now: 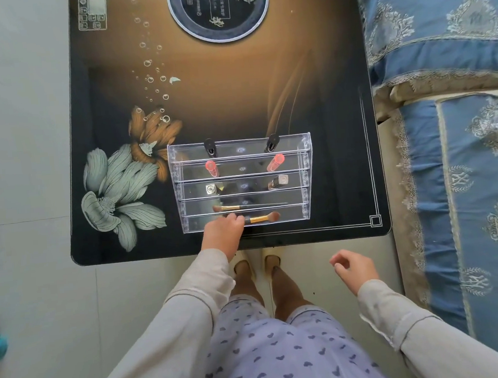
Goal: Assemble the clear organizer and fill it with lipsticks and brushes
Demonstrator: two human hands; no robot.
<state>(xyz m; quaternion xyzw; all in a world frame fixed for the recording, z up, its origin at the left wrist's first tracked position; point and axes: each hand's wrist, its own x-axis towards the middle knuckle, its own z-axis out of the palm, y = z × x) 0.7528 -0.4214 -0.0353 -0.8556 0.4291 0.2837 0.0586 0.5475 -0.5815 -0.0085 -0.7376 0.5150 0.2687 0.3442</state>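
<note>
Our legs (284,350) face the desk (264,98) edge. At left, our left hand (223,232) reaches to the organizer (307,166). Its grip pinches the handle of the front brush (263,217), we judge to lay it flat along the lowest tier. Tiers behind hold a second brush (249,206) and upright lipsticks (211,168), spaced apart. Off the desk at right, our right hand (356,267) hangs loosely curled, empty.
</note>
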